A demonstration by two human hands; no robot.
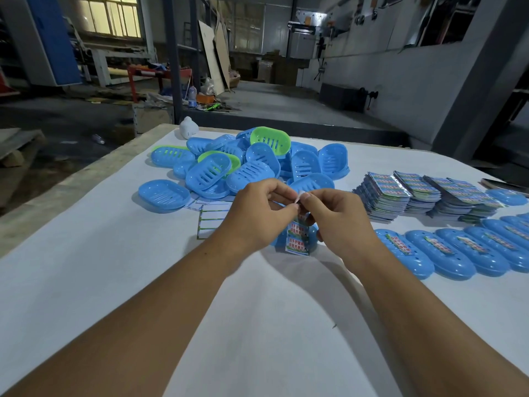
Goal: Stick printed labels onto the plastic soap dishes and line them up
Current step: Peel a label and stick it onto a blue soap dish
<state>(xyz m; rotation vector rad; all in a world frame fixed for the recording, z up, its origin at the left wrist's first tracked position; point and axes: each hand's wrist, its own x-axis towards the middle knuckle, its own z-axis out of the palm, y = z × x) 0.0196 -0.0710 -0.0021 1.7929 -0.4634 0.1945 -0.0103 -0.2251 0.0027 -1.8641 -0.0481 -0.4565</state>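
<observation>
Blue dishes (243, 164) lie heaped far on the table (114, 282) while both hands, left (257, 216) and right (340, 222), pinch a label strip (299, 239) near a labelled row (458, 250) at right.

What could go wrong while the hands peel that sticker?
The label sheet hangs loose from the pinch of the left hand and right hand, so the peeled sticker might curl and stick to itself or to fingers. The blue dish below is mostly hidden, so the label might land crooked.
</observation>
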